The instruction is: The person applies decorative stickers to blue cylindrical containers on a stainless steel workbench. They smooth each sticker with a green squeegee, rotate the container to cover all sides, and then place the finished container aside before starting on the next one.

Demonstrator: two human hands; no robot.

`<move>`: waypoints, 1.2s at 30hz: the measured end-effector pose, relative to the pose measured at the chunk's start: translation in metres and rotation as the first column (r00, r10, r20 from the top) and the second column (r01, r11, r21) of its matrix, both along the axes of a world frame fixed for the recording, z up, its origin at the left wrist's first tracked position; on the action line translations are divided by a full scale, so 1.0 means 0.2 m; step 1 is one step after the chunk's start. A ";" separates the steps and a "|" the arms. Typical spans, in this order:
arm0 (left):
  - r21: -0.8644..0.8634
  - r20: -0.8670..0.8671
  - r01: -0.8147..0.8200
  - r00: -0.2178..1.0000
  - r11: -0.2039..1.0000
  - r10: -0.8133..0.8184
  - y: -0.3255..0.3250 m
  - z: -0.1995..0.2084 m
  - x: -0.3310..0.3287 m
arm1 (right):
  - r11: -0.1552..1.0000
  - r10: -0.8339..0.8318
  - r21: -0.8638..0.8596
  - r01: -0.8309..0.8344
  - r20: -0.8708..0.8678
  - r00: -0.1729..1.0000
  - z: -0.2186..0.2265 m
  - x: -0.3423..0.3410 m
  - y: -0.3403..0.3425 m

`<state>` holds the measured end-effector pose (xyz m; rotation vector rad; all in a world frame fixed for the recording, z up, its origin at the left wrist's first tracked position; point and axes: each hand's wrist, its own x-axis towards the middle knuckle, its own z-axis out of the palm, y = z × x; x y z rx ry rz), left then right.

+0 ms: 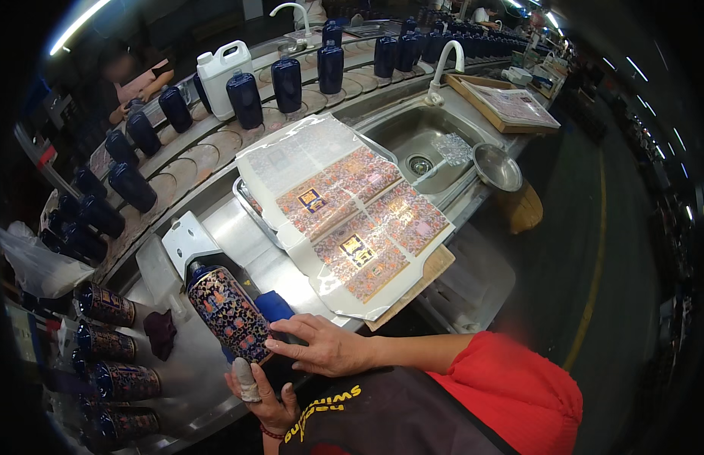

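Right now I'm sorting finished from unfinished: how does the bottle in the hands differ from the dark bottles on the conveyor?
The held bottle is covered in a colourful floral pattern; the conveyor bottles are plain dark blue. It lies tilted between the left hand and right hand; they stand upright, untouched. Both share the same shape.

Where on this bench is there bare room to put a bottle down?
Bare steel lies between the white bracket and the decal sheets. The sink basin is mostly open. Decorated bottles crowd the left edge; the conveyor is lined with blue bottles.
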<state>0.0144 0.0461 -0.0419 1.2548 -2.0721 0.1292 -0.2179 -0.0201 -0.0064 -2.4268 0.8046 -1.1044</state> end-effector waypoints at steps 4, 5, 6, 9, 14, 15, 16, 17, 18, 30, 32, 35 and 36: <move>-0.035 0.044 0.042 0.998 0.999 -0.041 -0.01 0.03 -0.01 | 1.000 -0.006 -0.002 0.006 -0.007 1.000 0.00 0.00 0.01; -0.051 0.044 0.058 0.997 0.997 -0.056 -0.01 0.04 -0.02 | 1.000 -0.006 -0.001 0.006 -0.006 1.000 0.01 0.00 0.01; -0.004 -0.016 0.013 1.000 1.000 -0.013 -0.01 0.05 -0.02 | 1.000 -0.008 -0.002 0.008 -0.006 1.000 0.01 0.00 0.01; 0.153 -0.114 -0.103 0.986 0.983 0.121 -0.02 0.08 -0.04 | 1.000 -0.018 -0.007 0.018 -0.004 1.000 0.02 0.00 0.01; 0.077 0.007 -0.077 0.997 0.994 0.077 -0.04 0.11 -0.06 | 1.000 -0.020 -0.007 0.020 -0.001 1.000 0.03 0.00 0.01; 0.065 0.032 -0.071 0.997 0.995 0.069 -0.05 0.12 -0.06 | 1.000 -0.020 -0.005 0.020 0.003 1.000 0.03 0.00 0.01; 0.055 0.056 -0.043 0.998 0.998 0.040 -0.06 0.13 -0.06 | 1.000 -0.021 -0.003 0.021 0.006 1.000 0.03 0.00 0.01; 0.047 0.082 -0.018 0.997 0.999 0.015 -0.07 0.14 -0.06 | 1.000 -0.018 0.004 0.018 0.005 1.000 0.03 0.00 0.01; 0.037 0.104 0.005 0.995 0.999 -0.009 -0.08 0.15 -0.06 | 1.000 -0.014 0.011 0.014 0.003 1.000 0.03 0.00 0.01; 0.076 0.088 -0.018 0.996 0.997 0.011 -0.14 0.29 -0.11 | 1.000 -0.011 0.018 0.010 0.016 1.000 0.03 -0.01 0.01; 0.096 0.045 0.014 0.999 0.995 -0.019 -0.14 0.31 -0.11 | 1.000 -0.005 0.022 0.004 0.020 1.000 0.03 -0.01 0.01; 0.104 -0.102 0.034 0.994 0.994 -0.023 -0.14 0.32 -0.11 | 1.000 0.006 0.028 -0.007 0.022 1.000 0.03 -0.02 0.00; 0.091 -0.141 0.005 0.990 0.996 0.008 -0.15 0.32 -0.11 | 1.000 0.006 0.028 -0.007 0.023 1.000 0.04 -0.02 0.00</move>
